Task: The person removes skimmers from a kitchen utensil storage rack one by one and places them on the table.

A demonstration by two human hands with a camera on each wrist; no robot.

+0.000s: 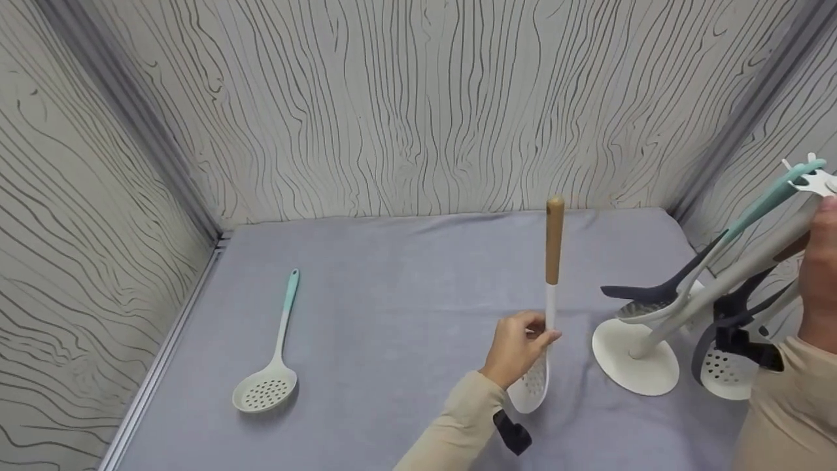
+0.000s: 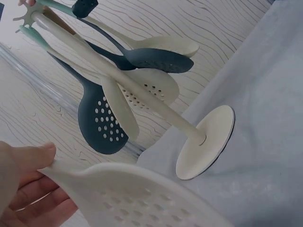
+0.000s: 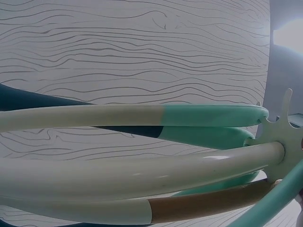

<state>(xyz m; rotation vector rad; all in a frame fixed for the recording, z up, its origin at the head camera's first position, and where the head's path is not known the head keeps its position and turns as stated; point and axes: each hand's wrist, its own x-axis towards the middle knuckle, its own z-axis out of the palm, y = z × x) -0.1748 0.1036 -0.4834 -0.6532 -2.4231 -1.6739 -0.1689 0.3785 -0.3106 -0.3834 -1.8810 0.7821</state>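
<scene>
Pinching the white neck of a wooden-handled slotted spoon (image 1: 551,304) between thumb and fingers of the left hand (image 1: 515,347), just above the perforated bowl, leaving the long handle free. Running nearly straight up in the head view along the long axis, from bowl beside the wrist to wooden tip farthest off. Held just left of a white utensil stand (image 1: 628,363), apart from the round base, with the pronged crown (image 1: 814,182) higher and farther right. Judged to hinge on that sideways offset between wooden tip and crown, with the left hand on the spoon and the right hand (image 1: 822,281) up by the crown. Cannot tell whether gripping or merely touching there, for lack of visible right fingers. Resting well off to the left on the grey cloth (image 1: 405,275), beside no other utensil: a turquoise-handled skimmer (image 1: 265,390).
</scene>
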